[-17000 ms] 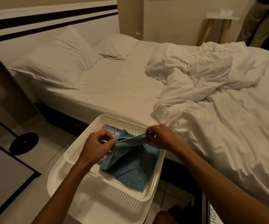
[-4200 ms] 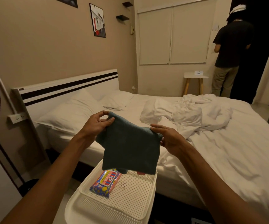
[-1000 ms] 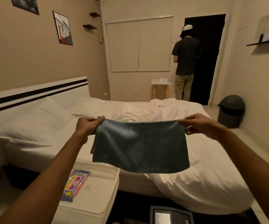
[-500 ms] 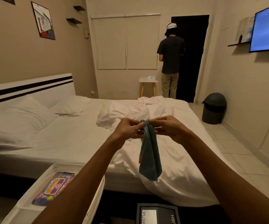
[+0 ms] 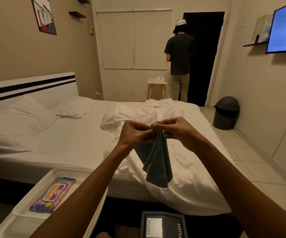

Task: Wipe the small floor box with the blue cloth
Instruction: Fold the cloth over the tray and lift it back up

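Head view: left hand (image 5: 135,133), right hand (image 5: 178,131) pinch blue cloth (image 5: 156,162), apparently folded.

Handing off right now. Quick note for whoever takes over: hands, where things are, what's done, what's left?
Hands: left hand and right hand both pinch the top of the blue cloth, close together.
Things: the cloth hangs bunched in the air over the bed edge. The floor box, marked PUSH, sits on the floor below, beside the basket.
Done: cloth in hand.
Left: lower the cloth and wipe the box; no contact yet.
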Demonstrator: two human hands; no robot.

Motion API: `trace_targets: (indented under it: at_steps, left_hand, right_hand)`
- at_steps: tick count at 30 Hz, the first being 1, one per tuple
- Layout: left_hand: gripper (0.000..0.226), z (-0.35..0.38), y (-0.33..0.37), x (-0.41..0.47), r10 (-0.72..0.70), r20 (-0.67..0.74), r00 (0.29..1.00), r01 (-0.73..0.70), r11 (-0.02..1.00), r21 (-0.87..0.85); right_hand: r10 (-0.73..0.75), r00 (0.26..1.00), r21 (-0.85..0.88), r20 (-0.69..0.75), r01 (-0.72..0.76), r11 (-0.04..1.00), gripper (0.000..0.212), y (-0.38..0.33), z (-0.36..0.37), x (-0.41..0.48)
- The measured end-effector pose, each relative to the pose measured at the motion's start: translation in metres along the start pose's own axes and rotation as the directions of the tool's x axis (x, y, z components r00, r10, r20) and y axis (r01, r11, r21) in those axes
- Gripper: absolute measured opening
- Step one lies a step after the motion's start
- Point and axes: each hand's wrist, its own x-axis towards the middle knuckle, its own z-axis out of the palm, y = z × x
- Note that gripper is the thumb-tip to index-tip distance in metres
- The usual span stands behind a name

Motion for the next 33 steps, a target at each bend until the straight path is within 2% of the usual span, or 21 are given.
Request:
trace_targets:
  at_steps: [4,6,7,9,10,12,14,16,20,22,24,28,33]
  left_hand:
    - [0.017,-0.008,0.001,0.006,0.052,0.02,0.998,-0.055,0.988,0.147]
    - [0.025,-0.022,-0.003,0.009,0.069,0.041,0.997,-0.076,0.974,0.213]
    - [0.036,-0.031,-0.008,0.011,0.053,0.048,0.997,-0.064,0.965,0.253]
    - [0.059,-0.046,-0.019,0.014,-0.076,0.122,0.99,0.027,0.932,0.361]
    - [0.06,-0.051,-0.025,0.014,-0.156,0.183,0.971,0.069,0.91,0.41]
    - [0.038,-0.061,-0.033,0.013,-0.216,0.238,0.947,0.095,0.895,0.436]
    - [0.023,-0.073,-0.033,0.013,-0.188,0.193,0.963,0.097,0.909,0.405]
    - [0.025,-0.086,-0.033,0.014,-0.169,0.179,0.969,0.071,0.889,0.452]
    - [0.035,-0.091,-0.044,0.014,-0.268,0.325,0.907,0.066,0.852,0.519]
    - [0.031,-0.09,-0.054,0.013,-0.25,0.354,0.901,0.029,0.85,0.526]
    - [0.022,-0.095,-0.065,0.014,-0.208,0.32,0.924,0.005,0.844,0.536]
    - [0.021,-0.118,-0.075,0.018,-0.124,0.205,0.971,-0.011,0.833,0.554]
    - [0.015,-0.163,-0.056,0.015,-0.022,0.044,0.999,-0.002,0.877,0.481]
  right_hand:
    - [0.014,1.0,0.033,-0.012,-0.014,0.999,0.023,0.002,0.0,0.005]
    - [0.024,1.0,0.052,0.015,-0.024,0.998,0.022,0.001,-0.002,0.006]
    - [0.026,0.999,0.059,0.036,-0.028,0.998,0.02,0.001,-0.003,0.007]
    - [0.023,0.996,0.054,0.084,-0.028,0.998,0.017,-0.002,-0.005,0.008]
    - [0.014,0.995,0.041,0.104,-0.018,0.999,0.015,-0.004,-0.006,0.009]
    - [-0.007,0.994,0.02,0.112,0.004,1.0,0.014,-0.007,-0.008,0.012]
    - [-0.02,0.996,0.019,0.09,0.019,1.0,0.017,-0.006,-0.012,0.017]
    - [-0.028,0.998,0.048,0.06,0.025,0.999,0.024,-0.001,-0.015,0.022]
    - [-0.044,0.994,0.118,0.099,0.032,0.993,0.027,0.011,-0.008,0.034]
    - [-0.048,0.993,0.103,0.108,0.037,0.994,0.028,0.012,0.0,0.041]
    - [-0.047,0.994,0.095,0.102,0.037,0.995,0.029,0.01,0.007,0.048]
    - [-0.046,0.994,0.085,0.1,0.038,0.996,0.027,0.011,0.01,0.06]
    - [-0.049,0.999,-0.059,-0.014,0.048,0.997,0.024,0.034,0.027,0.084]
